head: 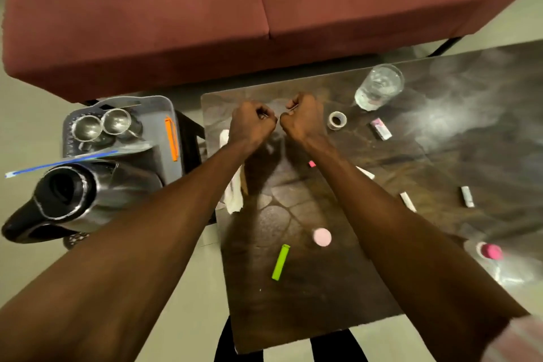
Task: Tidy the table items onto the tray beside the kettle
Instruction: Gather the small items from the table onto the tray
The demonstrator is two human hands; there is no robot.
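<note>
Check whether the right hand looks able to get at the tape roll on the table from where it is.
Probably yes. The tape roll lies just to the right of the right hand, with bare table between them. But its fingers are curled shut, apparently on something small, so it may need to release that first.

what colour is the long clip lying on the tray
Orange clip, on the grey tray; head view shows it best.

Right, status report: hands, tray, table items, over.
Left hand and right hand fisted together over table, contents unclear. Tray holds cups, orange clip. Lighter, tape, glass not yet cleared.
</note>
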